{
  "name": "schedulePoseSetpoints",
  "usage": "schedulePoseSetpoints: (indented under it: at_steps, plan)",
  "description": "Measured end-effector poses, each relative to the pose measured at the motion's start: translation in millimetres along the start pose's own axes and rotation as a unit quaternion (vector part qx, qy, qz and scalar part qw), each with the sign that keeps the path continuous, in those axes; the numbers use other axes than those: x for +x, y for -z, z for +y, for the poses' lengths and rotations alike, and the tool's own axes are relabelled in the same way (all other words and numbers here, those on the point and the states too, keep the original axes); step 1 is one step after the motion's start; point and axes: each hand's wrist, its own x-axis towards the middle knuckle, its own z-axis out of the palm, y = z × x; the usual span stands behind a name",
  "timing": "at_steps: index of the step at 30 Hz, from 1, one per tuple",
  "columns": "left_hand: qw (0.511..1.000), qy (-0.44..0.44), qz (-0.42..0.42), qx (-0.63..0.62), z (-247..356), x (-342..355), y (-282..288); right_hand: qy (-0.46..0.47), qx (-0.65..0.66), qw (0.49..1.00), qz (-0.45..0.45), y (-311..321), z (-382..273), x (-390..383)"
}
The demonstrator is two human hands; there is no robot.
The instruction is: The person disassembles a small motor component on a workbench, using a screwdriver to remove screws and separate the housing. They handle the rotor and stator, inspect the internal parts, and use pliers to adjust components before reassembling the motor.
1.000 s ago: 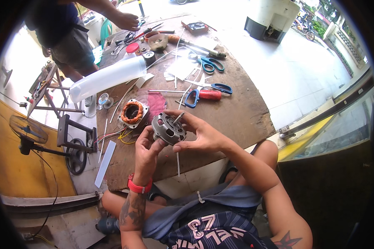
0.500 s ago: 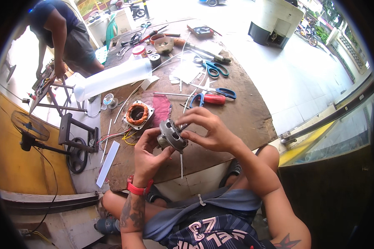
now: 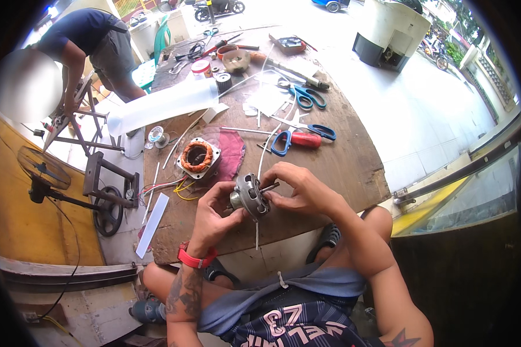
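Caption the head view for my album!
Left hand holds a grey metal part, right hand at its shaft, over a table.

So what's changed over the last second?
The motor housing turned: its shaft swung from up-right to nearly level, pointing right. The right hand moved in beside the shaft. The co-worker bent lower. Unchanged: left hand gripping the housing, stator lying apart.
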Motion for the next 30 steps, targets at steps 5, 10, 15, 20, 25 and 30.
schedulePoseSetpoints:
  at_steps: [5, 10, 15, 20, 25, 30]
  plan:
    - [1.0, 0.011, -0.002, -0.028, -1.3, 1.5, 1.7, -0.037, 0.054, 0.998, 0.003, -5.9, 0.8, 0.5]
    - [1.0, -0.003, 0.016, -0.008, -1.0, 1.9, -0.3, 0.022, -0.013, 1.0, 0.017, -6.6, 3.0, 2.7]
    - [0.998, -0.054, 0.016, 0.008, -2.4, 1.4, -2.1, 0.044, -0.007, 0.998, 0.045, -8.7, -0.1, 0.4]
    - [0.998, -0.043, 0.039, 0.013, -1.5, 1.5, -3.7, 0.027, 0.008, 0.997, 0.076, -8.0, -1.6, -3.7]
    - [0.995, -0.023, 0.039, 0.091, -2.5, -0.6, -6.0, 0.007, -0.034, 0.998, 0.057, -17.5, -0.2, -3.7]
    - [0.99, -0.047, 0.079, 0.11, -7.3, 2.8, -6.3, 0.008, -0.095, 0.984, 0.152, 5.8, 4.0, -4.6]
